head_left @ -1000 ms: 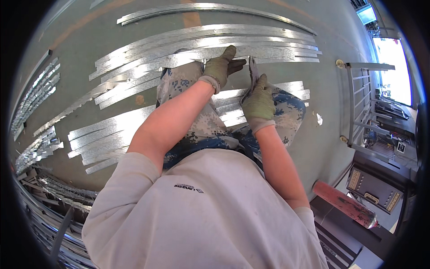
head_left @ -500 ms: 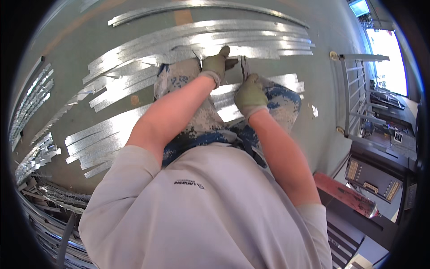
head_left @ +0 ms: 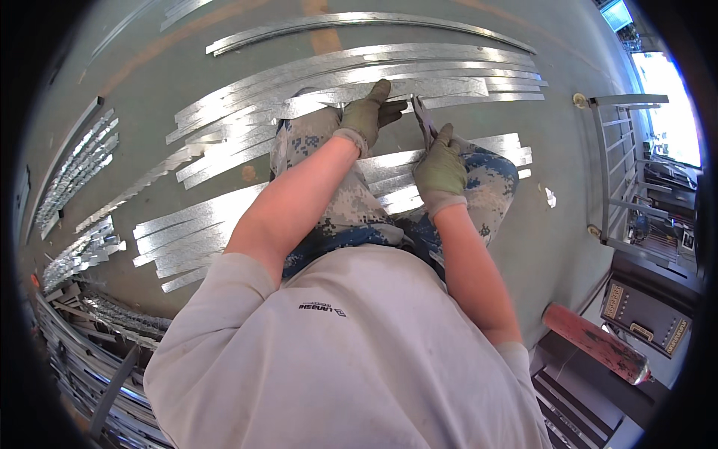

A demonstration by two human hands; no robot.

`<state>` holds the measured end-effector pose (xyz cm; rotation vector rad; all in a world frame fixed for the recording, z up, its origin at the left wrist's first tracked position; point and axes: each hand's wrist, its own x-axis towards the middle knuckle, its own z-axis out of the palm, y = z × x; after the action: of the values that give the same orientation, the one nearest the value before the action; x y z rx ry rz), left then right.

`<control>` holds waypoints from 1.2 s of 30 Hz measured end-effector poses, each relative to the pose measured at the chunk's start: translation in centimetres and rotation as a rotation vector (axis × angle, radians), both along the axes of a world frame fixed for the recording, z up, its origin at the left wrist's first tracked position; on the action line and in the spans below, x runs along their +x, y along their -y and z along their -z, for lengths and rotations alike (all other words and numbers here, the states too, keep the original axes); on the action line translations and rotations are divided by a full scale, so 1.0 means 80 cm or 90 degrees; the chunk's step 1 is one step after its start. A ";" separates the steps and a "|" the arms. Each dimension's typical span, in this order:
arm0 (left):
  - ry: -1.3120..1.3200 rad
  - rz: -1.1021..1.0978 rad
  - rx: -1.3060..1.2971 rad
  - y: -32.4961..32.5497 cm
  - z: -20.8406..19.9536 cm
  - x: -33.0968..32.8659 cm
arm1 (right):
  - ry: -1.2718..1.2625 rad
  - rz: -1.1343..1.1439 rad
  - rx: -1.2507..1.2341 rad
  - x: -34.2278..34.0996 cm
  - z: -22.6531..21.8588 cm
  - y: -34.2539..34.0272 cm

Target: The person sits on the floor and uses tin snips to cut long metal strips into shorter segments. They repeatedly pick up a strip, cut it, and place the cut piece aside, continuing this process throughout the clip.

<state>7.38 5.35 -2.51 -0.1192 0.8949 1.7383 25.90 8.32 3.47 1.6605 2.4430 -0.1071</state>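
Observation:
My left hand (head_left: 365,118), in a greenish glove, is closed at the edge of a long thin shiny metal strip (head_left: 441,89). Its thumb lies over the strip and its dark fingertips point right, below the strip's edge. My right hand (head_left: 441,168), gloved alike, grips a dark, narrow tool (head_left: 424,116) that looks like metal snips. The tool points up and away, a short gap from the left fingertips. Its handles are mostly hidden in the glove. Both hands are over my bent knees, in camouflage trousers (head_left: 314,153).
More metal strips (head_left: 187,224) lie on the green floor around and beneath my legs. A longer bundle (head_left: 374,21) lies farther off. Strip stacks (head_left: 78,161) and a rack of long profiles (head_left: 112,382) stand left. Right are a wheeled metal frame (head_left: 617,165) and a red cylinder (head_left: 594,343).
The view has shifted, so the floor and racks appear farther right. The metal strip's right end has moved away from me against the other strips. Both hands keep their grips.

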 end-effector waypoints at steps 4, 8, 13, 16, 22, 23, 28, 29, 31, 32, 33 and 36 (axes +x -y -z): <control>0.005 -0.047 0.028 0.003 -0.011 -0.009 | -0.063 0.013 -0.139 0.018 -0.031 0.009; 0.045 -0.039 0.076 0.003 -0.001 -0.008 | -0.236 0.027 -0.396 0.042 -0.009 0.003; 0.054 0.001 0.140 0.002 -0.003 -0.010 | -0.345 0.003 -0.374 0.020 -0.025 0.018; 0.069 -0.002 0.201 0.009 -0.011 -0.012 | -0.335 -0.007 -0.370 0.012 -0.022 0.008; 0.069 0.008 0.213 0.011 -0.016 -0.015 | -0.317 -0.017 -0.349 -0.003 -0.046 0.009; 0.067 0.016 0.221 0.012 -0.014 -0.016 | -0.332 -0.029 -0.316 -0.002 -0.043 0.014; 0.060 0.022 0.239 0.012 -0.010 -0.017 | -0.333 -0.025 -0.336 -0.002 -0.029 0.009; 0.064 0.020 0.236 0.012 -0.011 -0.016 | -0.317 -0.017 -0.356 -0.003 -0.033 0.008; 0.070 0.013 0.230 0.012 -0.013 -0.017 | -0.295 -0.014 -0.369 -0.007 -0.041 0.008; 0.072 0.012 0.225 0.011 -0.011 -0.018 | -0.288 -0.018 -0.363 -0.009 -0.044 0.010; 0.074 0.012 0.219 0.010 -0.009 -0.019 | -0.282 -0.020 -0.356 -0.009 -0.045 0.012; 0.075 0.016 0.221 0.010 -0.006 -0.018 | -0.264 -0.026 -0.340 -0.010 -0.043 0.012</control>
<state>5.96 4.54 -2.04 0.0190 0.4974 1.8174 25.07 7.38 6.92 1.4452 2.4004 -1.0899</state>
